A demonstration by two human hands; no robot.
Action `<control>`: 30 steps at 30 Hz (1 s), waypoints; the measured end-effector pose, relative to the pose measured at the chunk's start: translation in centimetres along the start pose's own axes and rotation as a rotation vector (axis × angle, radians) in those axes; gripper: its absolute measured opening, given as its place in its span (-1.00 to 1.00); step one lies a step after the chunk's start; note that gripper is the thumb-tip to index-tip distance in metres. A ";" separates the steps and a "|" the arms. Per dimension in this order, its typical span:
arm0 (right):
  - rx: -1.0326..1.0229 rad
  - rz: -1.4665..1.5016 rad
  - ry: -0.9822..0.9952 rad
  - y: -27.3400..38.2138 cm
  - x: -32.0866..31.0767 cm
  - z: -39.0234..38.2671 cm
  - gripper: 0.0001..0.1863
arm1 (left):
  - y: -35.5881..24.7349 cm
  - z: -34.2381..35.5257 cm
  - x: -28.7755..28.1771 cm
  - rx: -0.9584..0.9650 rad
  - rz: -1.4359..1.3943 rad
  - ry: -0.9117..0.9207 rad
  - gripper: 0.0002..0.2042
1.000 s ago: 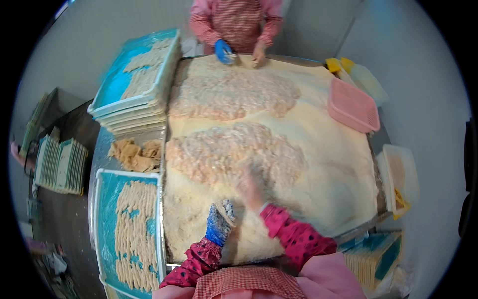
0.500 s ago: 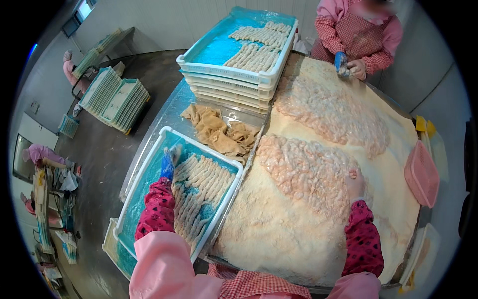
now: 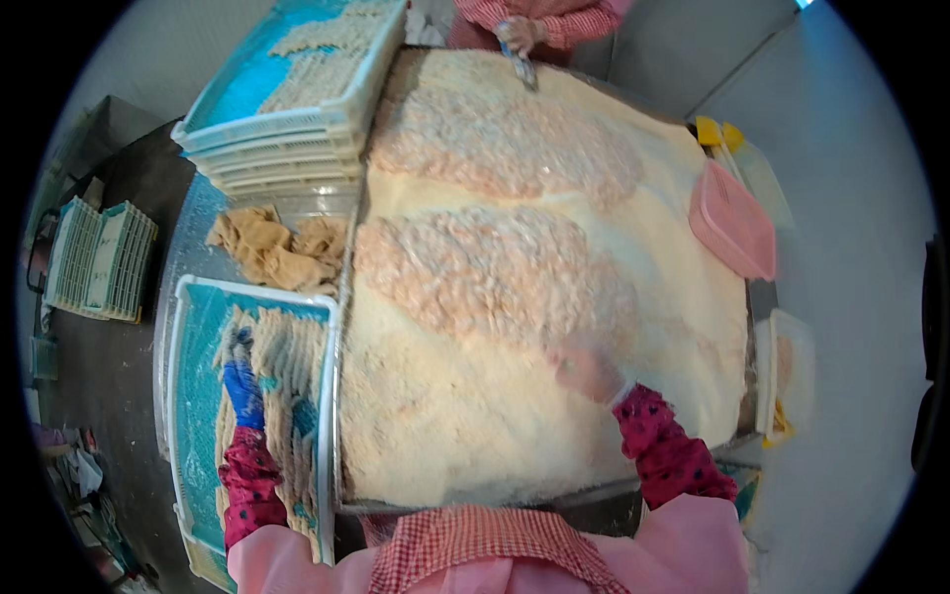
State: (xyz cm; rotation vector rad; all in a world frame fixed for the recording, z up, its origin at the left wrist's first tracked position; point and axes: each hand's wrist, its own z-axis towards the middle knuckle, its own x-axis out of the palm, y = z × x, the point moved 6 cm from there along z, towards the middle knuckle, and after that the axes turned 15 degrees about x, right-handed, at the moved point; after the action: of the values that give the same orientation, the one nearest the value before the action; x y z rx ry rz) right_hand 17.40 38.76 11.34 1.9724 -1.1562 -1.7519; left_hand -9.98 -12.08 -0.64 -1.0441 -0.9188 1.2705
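Observation:
My left hand (image 3: 242,384), in a blue glove with crumb-coated fingertips, is inside the white-rimmed tray (image 3: 180,396) lined with blue film. Its fingers are closed on the far end of a crumb-coated strip (image 3: 226,342), at the left of the row of pale strips (image 3: 292,356). My right hand (image 3: 589,368) is smeared by motion over the table, at the near edge of a heap of wet, pinkish raw meat pieces (image 3: 485,272). Whether it holds a piece cannot be made out. Loose, cream-coloured crumbs (image 3: 435,426) spread around the heap.
Stacked white trays (image 3: 287,148) stand at the far left, with a tan cloth (image 3: 267,247) before them. A second meat heap (image 3: 495,139) lies farther off. Across the table a co-worker's hands (image 3: 522,38) work. A pink basket (image 3: 732,223) sits on the right edge.
The view has swung to the right. My left hand has come onto the strips at the row's left side. My right hand has drawn back from the heap's right side toward me.

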 end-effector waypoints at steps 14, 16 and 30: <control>0.266 0.226 -0.226 -2.3 6.0 -9.3 -0.78 | -9.9 -16.9 30.0 -0.086 -0.068 0.692 -0.67; 0.070 0.151 -0.432 -1.3 2.8 -10.0 -0.76 | -11.4 -16.7 30.7 -0.057 0.021 0.886 -0.69; 0.167 0.249 -0.269 -3.8 7.5 -9.4 -0.64 | -10.9 -21.8 31.7 -0.714 -0.916 0.193 -0.63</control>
State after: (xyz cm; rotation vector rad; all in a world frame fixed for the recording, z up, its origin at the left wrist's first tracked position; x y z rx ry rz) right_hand 27.20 33.15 5.74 1.6213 -1.6068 -1.8776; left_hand 16.95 17.30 2.74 -1.0393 -1.5050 0.0601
